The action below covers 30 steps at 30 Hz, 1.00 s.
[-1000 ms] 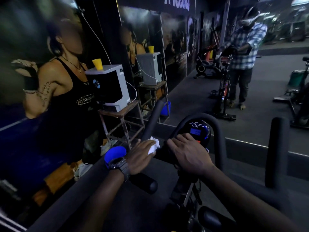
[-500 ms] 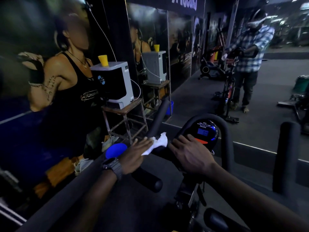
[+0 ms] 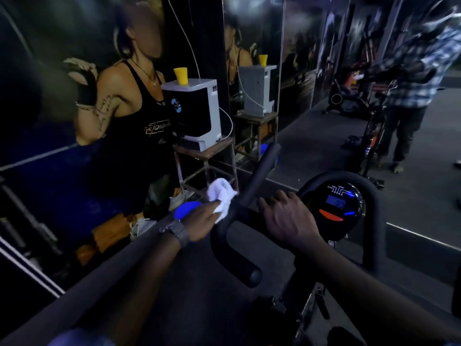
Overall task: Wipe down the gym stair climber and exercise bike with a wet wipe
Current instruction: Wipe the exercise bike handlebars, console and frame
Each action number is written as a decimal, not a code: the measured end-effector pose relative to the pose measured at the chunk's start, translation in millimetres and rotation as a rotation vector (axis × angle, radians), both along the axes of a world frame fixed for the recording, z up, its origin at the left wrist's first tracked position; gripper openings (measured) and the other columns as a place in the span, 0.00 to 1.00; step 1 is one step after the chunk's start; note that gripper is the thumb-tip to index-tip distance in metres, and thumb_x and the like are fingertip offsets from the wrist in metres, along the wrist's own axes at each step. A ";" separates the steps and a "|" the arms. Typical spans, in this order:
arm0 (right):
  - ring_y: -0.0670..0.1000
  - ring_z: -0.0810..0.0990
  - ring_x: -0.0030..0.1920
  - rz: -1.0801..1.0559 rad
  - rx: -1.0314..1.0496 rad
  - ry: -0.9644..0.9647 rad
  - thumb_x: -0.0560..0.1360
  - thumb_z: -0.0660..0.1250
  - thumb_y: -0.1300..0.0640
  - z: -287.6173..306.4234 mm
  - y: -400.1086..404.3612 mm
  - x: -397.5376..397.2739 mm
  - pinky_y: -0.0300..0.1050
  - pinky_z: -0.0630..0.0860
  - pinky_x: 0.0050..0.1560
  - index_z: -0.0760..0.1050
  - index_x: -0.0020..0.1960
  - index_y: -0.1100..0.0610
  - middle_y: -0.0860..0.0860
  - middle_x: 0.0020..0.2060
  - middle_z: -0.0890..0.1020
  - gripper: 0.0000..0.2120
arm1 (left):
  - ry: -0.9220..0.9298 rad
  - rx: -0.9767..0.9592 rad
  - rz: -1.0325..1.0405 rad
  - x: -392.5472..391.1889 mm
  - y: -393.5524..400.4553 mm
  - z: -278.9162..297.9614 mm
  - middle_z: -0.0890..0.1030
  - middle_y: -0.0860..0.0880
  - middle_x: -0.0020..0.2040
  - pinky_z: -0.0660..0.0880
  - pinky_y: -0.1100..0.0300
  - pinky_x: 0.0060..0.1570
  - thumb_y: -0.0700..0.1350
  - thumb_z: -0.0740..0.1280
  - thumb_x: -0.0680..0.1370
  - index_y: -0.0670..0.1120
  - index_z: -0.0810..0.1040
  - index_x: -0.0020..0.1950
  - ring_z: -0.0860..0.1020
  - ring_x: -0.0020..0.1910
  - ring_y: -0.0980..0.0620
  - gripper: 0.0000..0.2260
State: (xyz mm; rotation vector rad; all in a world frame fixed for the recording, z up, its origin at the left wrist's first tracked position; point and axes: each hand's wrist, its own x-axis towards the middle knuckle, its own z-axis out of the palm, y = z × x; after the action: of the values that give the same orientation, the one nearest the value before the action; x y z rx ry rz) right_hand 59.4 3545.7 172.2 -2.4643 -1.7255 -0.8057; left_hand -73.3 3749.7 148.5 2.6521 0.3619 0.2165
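White wet wipe point(image 3: 222, 196) is bunched in my left hand point(image 3: 202, 222), fingers pinching it against the left bend of the exercise bike handlebar point(image 3: 252, 186). Right hand point(image 3: 287, 218) is resting on the bar's centre, fingers curling over it, just beside the lit console point(image 3: 335, 208). Wristwatch point(image 3: 175, 231) is sitting on my left wrist.

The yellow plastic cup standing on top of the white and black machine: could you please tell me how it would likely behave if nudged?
The yellow plastic cup looks thin and small, so probably light. It stands inverted, wide rim down on the white and black machine, so it would probably slide rather than tip. Once toppled, its tapered shape would likely roll in a curve.
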 end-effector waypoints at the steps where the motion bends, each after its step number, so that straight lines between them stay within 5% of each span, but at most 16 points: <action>1: 0.58 0.76 0.40 0.002 0.003 0.000 0.76 0.60 0.53 0.0 -0.3 -0.1 0.51 0.69 0.39 0.74 0.46 0.53 0.53 0.39 0.81 0.05 | -0.039 0.010 -0.041 -2.7 -16.6 1.0 0.77 0.38 0.57 0.67 0.66 0.58 0.43 0.57 0.83 0.39 0.70 0.65 0.73 0.56 0.49 0.13; 3: 0.59 0.76 0.41 0.010 0.002 0.010 0.77 0.57 0.51 -1.0 0.2 1.2 0.52 0.69 0.40 0.74 0.46 0.53 0.54 0.39 0.81 0.09 | -0.162 0.140 -0.113 -7.4 -39.8 -15.2 0.72 0.35 0.65 0.58 0.70 0.69 0.47 0.52 0.85 0.33 0.64 0.67 0.66 0.66 0.49 0.19; 5: 0.59 0.76 0.42 0.007 -0.004 0.024 0.77 0.56 0.51 -1.6 0.9 1.4 0.52 0.69 0.41 0.74 0.47 0.54 0.54 0.40 0.81 0.10 | -0.100 0.296 -0.157 -13.3 -47.6 -26.7 0.68 0.32 0.70 0.59 0.47 0.73 0.56 0.44 0.84 0.35 0.62 0.71 0.65 0.72 0.38 0.28; 7: 0.59 0.76 0.42 0.014 0.007 0.021 0.78 0.55 0.51 -2.1 2.1 0.5 0.52 0.69 0.41 0.74 0.47 0.54 0.54 0.40 0.81 0.11 | -0.028 0.374 -0.035 -20.1 -50.8 -31.0 0.68 0.34 0.71 0.67 0.35 0.65 0.59 0.45 0.83 0.37 0.64 0.72 0.68 0.70 0.34 0.30; 10: 0.59 0.76 0.41 0.064 -0.001 -0.009 0.77 0.57 0.52 -2.9 4.2 -0.9 0.52 0.68 0.40 0.74 0.46 0.54 0.54 0.38 0.81 0.09 | -0.059 0.294 0.087 -9.5 -53.9 -25.6 0.78 0.33 0.57 0.80 0.44 0.50 0.46 0.56 0.77 0.37 0.76 0.58 0.81 0.54 0.37 0.17; 12: 0.58 0.76 0.42 0.081 0.004 -0.007 0.77 0.60 0.52 -2.6 4.0 -0.6 0.52 0.68 0.40 0.74 0.46 0.53 0.53 0.39 0.81 0.06 | -0.145 0.037 0.250 7.5 -49.0 -12.6 0.79 0.35 0.56 0.74 0.49 0.61 0.47 0.56 0.80 0.37 0.74 0.63 0.79 0.55 0.42 0.18; 14: 0.57 0.76 0.43 0.087 0.003 -0.001 0.77 0.60 0.52 -3.0 3.1 0.0 0.52 0.68 0.41 0.73 0.47 0.53 0.53 0.40 0.82 0.06 | -0.155 -0.306 0.290 12.8 -38.2 -10.7 0.79 0.46 0.48 0.71 0.54 0.57 0.54 0.54 0.77 0.45 0.71 0.68 0.76 0.48 0.48 0.23; 17: 0.57 0.76 0.43 0.076 0.000 -0.006 0.77 0.59 0.51 -4.6 1.3 0.9 0.52 0.67 0.41 0.73 0.47 0.52 0.52 0.39 0.82 0.06 | -0.168 -0.469 0.435 -7.0 -48.3 -23.7 0.73 0.42 0.68 0.65 0.53 0.70 0.65 0.54 0.72 0.42 0.65 0.74 0.71 0.68 0.44 0.37; 19: 0.57 0.76 0.43 0.064 0.000 -0.016 0.77 0.60 0.51 -4.8 0.8 0.1 0.51 0.67 0.41 0.73 0.46 0.52 0.52 0.39 0.82 0.06 | -0.090 -0.314 0.411 -26.0 -67.0 -25.6 0.62 0.42 0.76 0.57 0.51 0.75 0.59 0.56 0.78 0.41 0.60 0.77 0.60 0.76 0.45 0.32; 22: 0.57 0.77 0.43 0.063 -0.002 -0.023 0.77 0.60 0.51 -2.1 1.8 -0.5 0.51 0.69 0.41 0.73 0.46 0.53 0.53 0.40 0.82 0.07 | 0.007 -0.089 0.355 -44.0 -78.7 -22.5 0.62 0.39 0.76 0.55 0.56 0.72 0.47 0.55 0.84 0.39 0.62 0.76 0.60 0.76 0.43 0.22; 26: 0.57 0.76 0.44 0.054 -0.035 -0.015 0.76 0.57 0.51 0.8 0.7 -3.0 0.51 0.69 0.43 0.73 0.48 0.53 0.52 0.41 0.82 0.08 | -0.069 0.405 0.479 -52.7 -79.3 -2.7 0.77 0.37 0.58 0.72 0.46 0.54 0.47 0.65 0.73 0.39 0.83 0.49 0.75 0.56 0.35 0.14; 28: 0.57 0.76 0.43 0.060 -0.039 -0.011 0.75 0.58 0.52 1.5 -0.2 -3.5 0.52 0.69 0.43 0.73 0.47 0.53 0.53 0.40 0.82 0.07 | -0.105 0.459 0.383 -45.9 -66.2 -3.3 0.78 0.38 0.56 0.76 0.45 0.53 0.48 0.71 0.69 0.42 0.84 0.44 0.77 0.55 0.36 0.10; 30: 0.58 0.76 0.43 0.058 -0.040 -0.002 0.75 0.61 0.52 2.0 0.1 -2.6 0.52 0.71 0.44 0.73 0.46 0.54 0.53 0.40 0.83 0.06 | -0.129 0.259 0.249 -34.3 -60.7 -3.4 0.79 0.43 0.53 0.78 0.47 0.52 0.47 0.70 0.69 0.52 0.81 0.40 0.79 0.54 0.40 0.02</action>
State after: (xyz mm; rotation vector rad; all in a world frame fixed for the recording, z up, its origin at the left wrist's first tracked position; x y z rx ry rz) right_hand 56.8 3545.8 174.2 -2.4257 -1.8225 -0.7769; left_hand -107.5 3688.9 145.2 2.8208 0.6609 0.5433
